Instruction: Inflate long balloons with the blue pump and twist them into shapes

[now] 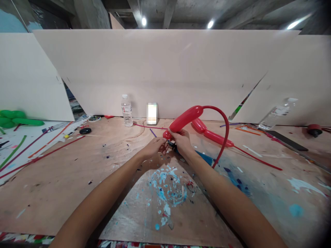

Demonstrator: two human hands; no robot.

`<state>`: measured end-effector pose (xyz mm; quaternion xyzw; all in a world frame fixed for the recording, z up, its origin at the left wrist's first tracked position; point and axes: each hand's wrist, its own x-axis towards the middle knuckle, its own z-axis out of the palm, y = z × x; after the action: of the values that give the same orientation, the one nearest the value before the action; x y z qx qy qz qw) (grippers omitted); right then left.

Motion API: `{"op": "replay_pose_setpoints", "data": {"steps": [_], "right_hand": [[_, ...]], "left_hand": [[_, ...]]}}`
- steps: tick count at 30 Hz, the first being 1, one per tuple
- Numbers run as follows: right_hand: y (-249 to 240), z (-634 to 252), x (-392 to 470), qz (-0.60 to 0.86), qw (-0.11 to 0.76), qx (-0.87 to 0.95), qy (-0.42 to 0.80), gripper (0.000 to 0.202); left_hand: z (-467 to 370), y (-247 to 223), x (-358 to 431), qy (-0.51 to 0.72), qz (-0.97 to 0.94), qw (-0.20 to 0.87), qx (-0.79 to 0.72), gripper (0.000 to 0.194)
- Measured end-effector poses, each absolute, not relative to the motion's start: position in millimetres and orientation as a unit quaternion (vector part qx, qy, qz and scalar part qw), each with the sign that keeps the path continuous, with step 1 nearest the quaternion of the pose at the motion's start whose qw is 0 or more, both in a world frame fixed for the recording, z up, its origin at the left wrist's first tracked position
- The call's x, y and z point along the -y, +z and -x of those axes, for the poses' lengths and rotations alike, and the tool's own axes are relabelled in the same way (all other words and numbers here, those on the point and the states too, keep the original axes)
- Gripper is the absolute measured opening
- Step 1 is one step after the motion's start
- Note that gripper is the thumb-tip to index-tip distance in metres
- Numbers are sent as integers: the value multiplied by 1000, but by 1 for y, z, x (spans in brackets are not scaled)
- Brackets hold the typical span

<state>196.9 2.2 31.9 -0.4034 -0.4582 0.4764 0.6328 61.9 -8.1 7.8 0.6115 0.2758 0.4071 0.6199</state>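
Note:
A long red modelling balloon (pixel 186 117) is partly inflated, and its thin uninflated tail arches over to the right and down. My left hand (pixel 158 146) pinches its near end, where a small round bubble shows. Just beside it, my right hand (pixel 181 142) is closed around the balloon below the fat section. A black-and-blue tool, perhaps a balloon pump (pixel 204 157), lies under my right hand and is partly hidden. Behind, a second red balloon (pixel 216 137) rests on the table, twisted into sections with a thin tail.
Water bottles (pixel 127 112) (pixel 276 113) and a phone (pixel 152 113) stand along the white board (pixel 165 75). Uninflated balloons (pixel 51 151) and a green balloon shape (pixel 15 119) lie left. Paint flecks cover the wooden table (pixel 111 193). A black strip (pixel 287 140) lies right.

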Motion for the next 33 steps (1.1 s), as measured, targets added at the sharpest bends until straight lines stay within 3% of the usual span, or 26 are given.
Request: {"op": "replay_pose_setpoints", "data": {"steps": [27,33], "right_hand": [[27,-188,7,364,593,483,532,29],[22,-192,-4,378,614,467,512,24]], "left_hand": [[-62,6,6,411,-588,644,-267,38],[-52,16,4,439,-591,593,-326,33]]}}
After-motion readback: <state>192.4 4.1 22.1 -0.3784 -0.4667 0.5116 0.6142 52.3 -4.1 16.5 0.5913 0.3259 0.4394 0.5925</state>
